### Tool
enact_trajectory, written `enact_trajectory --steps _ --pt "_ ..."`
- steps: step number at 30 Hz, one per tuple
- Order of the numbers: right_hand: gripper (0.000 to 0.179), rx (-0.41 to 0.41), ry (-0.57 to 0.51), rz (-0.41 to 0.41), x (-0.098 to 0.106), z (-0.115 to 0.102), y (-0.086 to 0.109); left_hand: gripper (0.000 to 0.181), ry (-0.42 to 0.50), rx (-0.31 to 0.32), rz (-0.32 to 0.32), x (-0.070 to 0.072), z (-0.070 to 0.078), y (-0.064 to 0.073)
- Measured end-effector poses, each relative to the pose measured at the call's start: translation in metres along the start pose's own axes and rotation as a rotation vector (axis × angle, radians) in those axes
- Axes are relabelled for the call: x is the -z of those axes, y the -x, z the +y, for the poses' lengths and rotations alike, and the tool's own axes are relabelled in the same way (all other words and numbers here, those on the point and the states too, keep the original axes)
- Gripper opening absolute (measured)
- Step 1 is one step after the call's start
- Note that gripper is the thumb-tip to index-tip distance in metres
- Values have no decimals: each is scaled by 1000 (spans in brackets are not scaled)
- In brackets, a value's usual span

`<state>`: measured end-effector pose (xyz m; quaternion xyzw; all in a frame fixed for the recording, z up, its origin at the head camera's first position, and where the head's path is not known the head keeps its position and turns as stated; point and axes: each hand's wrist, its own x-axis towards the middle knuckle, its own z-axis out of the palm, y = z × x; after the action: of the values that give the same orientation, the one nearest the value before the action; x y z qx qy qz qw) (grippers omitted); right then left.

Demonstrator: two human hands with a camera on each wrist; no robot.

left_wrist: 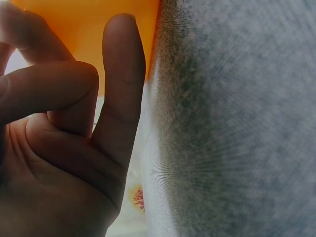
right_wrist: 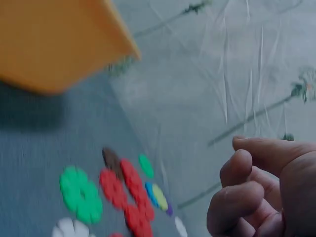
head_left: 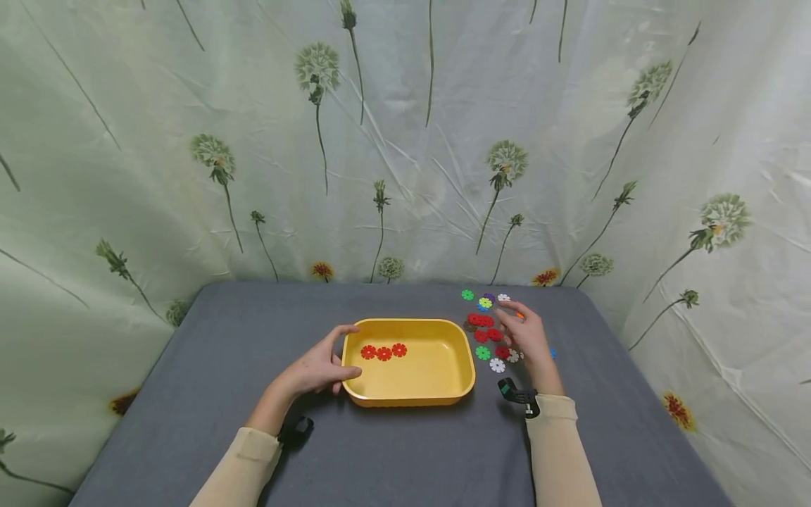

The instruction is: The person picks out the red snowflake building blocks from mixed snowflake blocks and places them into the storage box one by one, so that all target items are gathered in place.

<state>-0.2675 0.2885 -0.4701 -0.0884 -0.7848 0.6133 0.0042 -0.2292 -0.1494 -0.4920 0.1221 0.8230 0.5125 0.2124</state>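
Note:
A shallow yellow plastic tray [head_left: 427, 370] stands on the grey cloth, with three red flower-shaped plastic discs [head_left: 384, 354] in a row at its left side. My left hand [head_left: 312, 367] grips the tray's left end, thumb over the rim; the left wrist view shows the fingers beside the orange-looking wall [left_wrist: 79, 34]. Above the loose discs to the right of the tray is my right hand [head_left: 527, 336], its fingers bent and nothing visible between them. Below it lie red discs [head_left: 481, 320], a green disc [head_left: 483, 353] and a white disc [head_left: 497, 365].
At the back of the pile are another green disc [head_left: 467, 295] and a yellow-green disc [head_left: 485, 303]. The right hand partly covers some discs. A flower-printed curtain [head_left: 431, 155] hangs behind the cloth-covered table [head_left: 405, 458].

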Motion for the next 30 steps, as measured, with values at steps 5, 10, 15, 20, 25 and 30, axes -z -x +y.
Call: enact_trajectory --steps 5,10,15,20,25,30 --pt "50 -15 184 23 9 14 -5 86 1 1 -2 0 -1 0" --pt "51 -5 437 9 9 26 -8 86 2 3 -2 0 -1 0" --pt "52 -30 574 -37 4 32 -8 86 4 6 -1 -1 -2 1" --pt "49 -15 676 -2 0 33 -7 85 6 5 -6 -1 -3 1" --pt "47 -6 683 23 -2 32 -6 85 -5 -1 -2 0 -2 0" --pt "45 6 697 47 -2 30 -6 85 -6 -1 0 1 -1 0"
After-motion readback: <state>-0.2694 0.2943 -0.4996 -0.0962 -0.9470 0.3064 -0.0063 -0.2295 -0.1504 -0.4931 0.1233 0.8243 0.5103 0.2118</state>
